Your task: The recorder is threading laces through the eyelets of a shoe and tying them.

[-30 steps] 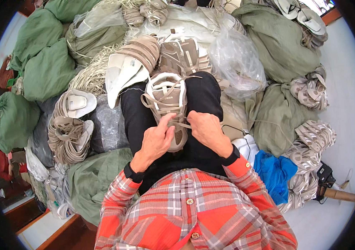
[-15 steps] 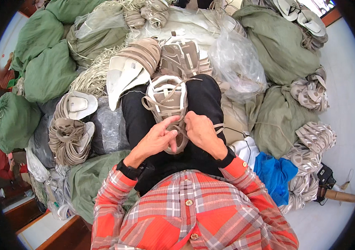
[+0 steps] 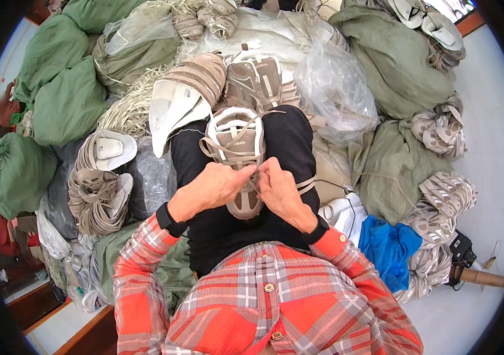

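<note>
A taupe shoe upper (image 3: 246, 204) with a white lining lies between my thighs, its toe toward me. A beige shoelace (image 3: 205, 145) runs across its tongue and loops out on the left side. My left hand (image 3: 213, 185) is closed over the eyelet rows, thumb and forefinger pinching the lace. Right beside it, my right hand (image 3: 282, 194) is also closed, its fingertips pinching lace at the right eyelet edge. The fingertips of both hands nearly meet, and the exact strand in each is hidden.
Beyond my knees lie stacked uppers (image 3: 204, 74) and another taupe upper (image 3: 252, 80). A bundle of cream laces (image 3: 127, 112) spreads at the left. Green sacks (image 3: 68, 109), a clear plastic bag (image 3: 337, 89) and a blue cloth (image 3: 388, 248) surround me. Other people sit at the far left.
My left hand has turned inward and closed from a spread forefinger and thumb to a pinch at the lace; its elbow moved out to the left. My right hand has shifted slightly.
</note>
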`<state>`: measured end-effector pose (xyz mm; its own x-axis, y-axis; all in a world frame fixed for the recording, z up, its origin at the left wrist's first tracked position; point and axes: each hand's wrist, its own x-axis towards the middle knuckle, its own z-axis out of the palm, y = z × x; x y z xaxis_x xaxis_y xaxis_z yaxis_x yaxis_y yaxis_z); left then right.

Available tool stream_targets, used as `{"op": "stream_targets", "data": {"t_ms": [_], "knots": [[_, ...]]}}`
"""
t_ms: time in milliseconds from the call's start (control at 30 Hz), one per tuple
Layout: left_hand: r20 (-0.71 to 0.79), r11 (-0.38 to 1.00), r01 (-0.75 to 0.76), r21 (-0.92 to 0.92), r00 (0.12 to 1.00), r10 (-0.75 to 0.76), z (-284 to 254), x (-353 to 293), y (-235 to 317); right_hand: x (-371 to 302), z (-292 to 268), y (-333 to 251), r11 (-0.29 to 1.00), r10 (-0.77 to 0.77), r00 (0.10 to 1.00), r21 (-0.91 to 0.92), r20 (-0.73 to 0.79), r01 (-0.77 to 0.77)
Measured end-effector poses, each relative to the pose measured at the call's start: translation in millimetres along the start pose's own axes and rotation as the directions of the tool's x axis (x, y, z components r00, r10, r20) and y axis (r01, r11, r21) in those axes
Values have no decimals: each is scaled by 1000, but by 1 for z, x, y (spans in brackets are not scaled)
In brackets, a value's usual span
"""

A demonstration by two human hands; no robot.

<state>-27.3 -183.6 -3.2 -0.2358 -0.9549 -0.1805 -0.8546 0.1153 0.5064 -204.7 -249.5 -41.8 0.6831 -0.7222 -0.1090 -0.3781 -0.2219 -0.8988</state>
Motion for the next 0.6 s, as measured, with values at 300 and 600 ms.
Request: {"op": "stream_targets", "data": {"t_ms": [300,600], "knots": [[59,823,225,-522,972,-229,1,20,-4,6,-16,6,997,-49,981,74,187,36],[-181,998,20,59,983,-9,17,21,-2,18,-18,-10,998,23,976,46,218,-34]]}}
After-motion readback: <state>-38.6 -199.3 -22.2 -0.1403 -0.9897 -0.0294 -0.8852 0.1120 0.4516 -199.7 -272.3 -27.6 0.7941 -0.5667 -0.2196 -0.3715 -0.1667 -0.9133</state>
